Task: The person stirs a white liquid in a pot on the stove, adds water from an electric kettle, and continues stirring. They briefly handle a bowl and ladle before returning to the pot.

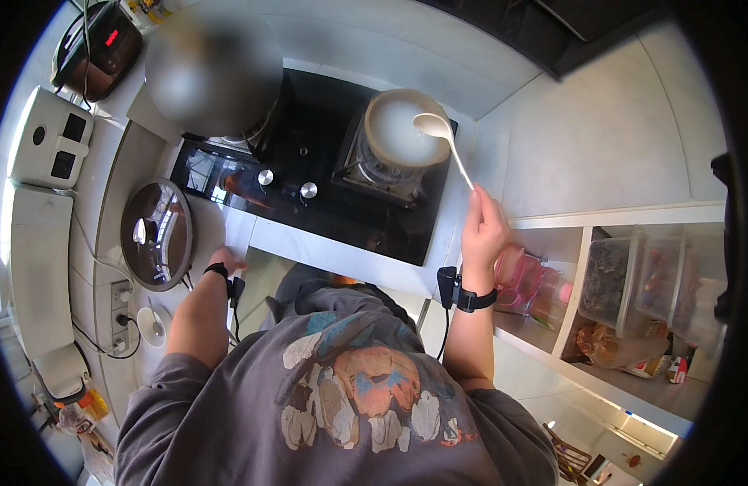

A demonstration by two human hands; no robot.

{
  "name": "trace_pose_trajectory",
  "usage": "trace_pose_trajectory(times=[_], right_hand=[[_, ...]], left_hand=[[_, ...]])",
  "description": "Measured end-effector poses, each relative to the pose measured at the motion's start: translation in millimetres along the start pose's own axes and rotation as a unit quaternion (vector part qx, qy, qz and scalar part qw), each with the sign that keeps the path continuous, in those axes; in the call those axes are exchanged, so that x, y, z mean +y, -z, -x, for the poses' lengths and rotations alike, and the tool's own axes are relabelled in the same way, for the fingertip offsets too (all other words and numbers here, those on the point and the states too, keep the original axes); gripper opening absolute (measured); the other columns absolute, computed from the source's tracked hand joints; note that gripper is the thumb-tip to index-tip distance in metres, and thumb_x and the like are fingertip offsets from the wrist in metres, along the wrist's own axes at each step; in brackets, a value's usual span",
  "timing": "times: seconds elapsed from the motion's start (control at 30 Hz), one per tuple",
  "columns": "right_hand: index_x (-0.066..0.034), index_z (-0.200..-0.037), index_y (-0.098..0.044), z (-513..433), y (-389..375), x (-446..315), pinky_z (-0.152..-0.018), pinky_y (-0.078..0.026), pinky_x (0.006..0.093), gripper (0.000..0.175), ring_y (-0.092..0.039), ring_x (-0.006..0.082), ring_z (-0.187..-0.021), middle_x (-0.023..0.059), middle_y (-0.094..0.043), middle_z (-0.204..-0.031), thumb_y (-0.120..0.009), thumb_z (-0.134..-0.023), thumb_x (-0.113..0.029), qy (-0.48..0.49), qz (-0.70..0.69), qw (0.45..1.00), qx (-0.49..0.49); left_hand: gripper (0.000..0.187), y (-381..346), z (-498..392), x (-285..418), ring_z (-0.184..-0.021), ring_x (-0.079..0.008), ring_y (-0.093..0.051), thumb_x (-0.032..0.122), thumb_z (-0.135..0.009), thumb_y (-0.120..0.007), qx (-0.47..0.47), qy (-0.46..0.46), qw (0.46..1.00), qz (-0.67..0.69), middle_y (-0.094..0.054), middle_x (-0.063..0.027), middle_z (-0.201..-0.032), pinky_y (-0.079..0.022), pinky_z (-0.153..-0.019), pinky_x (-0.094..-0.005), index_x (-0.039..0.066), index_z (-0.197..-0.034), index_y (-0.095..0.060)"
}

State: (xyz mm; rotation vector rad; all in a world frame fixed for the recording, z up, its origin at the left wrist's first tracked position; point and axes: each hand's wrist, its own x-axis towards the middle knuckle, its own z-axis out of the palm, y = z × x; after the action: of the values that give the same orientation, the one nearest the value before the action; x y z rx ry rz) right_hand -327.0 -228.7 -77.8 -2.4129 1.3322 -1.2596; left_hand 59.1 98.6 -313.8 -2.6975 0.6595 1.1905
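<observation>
A white ladle [431, 125] is in my right hand [485, 225], pinched by its handle near the end. Its bowl is over the round pot [374, 146] on the right burner. Cloudy whitish liquid [398, 130] fills much of that pot. My left hand [227, 260] rests at the counter's front edge, thumb apart, with no object visible in it. Close beside it stands a cooker with a dark glass lid [158, 234]. Both wrists wear black straps with small devices.
The black glass hob [301, 121] has two metal knobs [308, 191]. A large round vessel or lid [216, 79], blurred, covers the left burner. A white bowl [154, 327] with a spoon sits near wall sockets. Open shelves [571, 304] at right hold plastic boxes [608, 282].
</observation>
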Motion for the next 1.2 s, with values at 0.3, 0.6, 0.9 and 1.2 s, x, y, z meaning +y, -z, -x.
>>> trace_pose_trajectory(times=[0.3, 0.6, 0.9, 1.2], right_hand=[[-0.0021, -0.095, -0.068, -3.3, -3.6, -9.1, -0.062, -0.051, 0.0353, 0.015, -0.065, 0.0305, -0.071, 0.0152, -0.067, -0.082, -0.06, -0.091, -0.014, -0.077, -0.04, 0.996, 0.002], [-0.001, -0.095, -0.068, 10.4, -7.1, -34.3, -0.064, -0.051, 0.0346, 0.015, -0.066, 0.0296, -0.073, 0.0161, -0.068, -0.084, -0.06, -0.091, -0.013, -0.136, -0.023, 0.99, -0.015], [-0.0011, -0.095, -0.068, 4.8, -10.6, -44.0, -0.067, -0.051, 0.0342, 0.017, -0.067, 0.0281, -0.075, 0.0158, -0.069, -0.085, -0.061, -0.091, -0.016, -0.163, -0.029, 0.986, 0.007], [-0.0016, -0.095, -0.069, 1.2, -11.1, -30.8, -0.065, -0.051, 0.0349, 0.019, -0.066, 0.0285, -0.073, 0.0159, -0.068, -0.084, -0.061, -0.091, -0.019, -0.183, -0.031, 0.982, -0.024]], left_hand=[[0.059, 18.7, 4.6, 15.2, -0.105, -0.0338, -0.061, 0.04, -0.064, -0.08, -0.096, -0.069, 0.992, -0.041, -0.064, -0.0201, -0.112, -0.048, -0.09, -0.04, 0.0, -0.106, -0.066], [0.033, 71.4, 21.3, 128.3, -0.078, -0.0347, -0.06, 0.026, -0.076, -0.075, 0.142, -0.361, 0.92, 0.056, -0.06, -0.0142, -0.084, -0.048, -0.066, -0.0416, 0.004, -0.087, -0.053], [0.044, 53.7, 29.4, 215.6, -0.086, -0.0344, -0.064, 0.032, -0.079, -0.073, 0.199, -0.371, 0.907, -0.021, -0.061, -0.0174, -0.093, -0.053, -0.071, -0.0418, 0.004, -0.101, -0.047], [0.033, 46.0, 14.3, 214.4, -0.084, -0.0382, -0.063, 0.023, -0.08, -0.07, 0.21, -0.41, 0.887, -0.006, -0.063, -0.0192, -0.093, -0.052, -0.07, -0.045, 0.004, -0.098, -0.049]])
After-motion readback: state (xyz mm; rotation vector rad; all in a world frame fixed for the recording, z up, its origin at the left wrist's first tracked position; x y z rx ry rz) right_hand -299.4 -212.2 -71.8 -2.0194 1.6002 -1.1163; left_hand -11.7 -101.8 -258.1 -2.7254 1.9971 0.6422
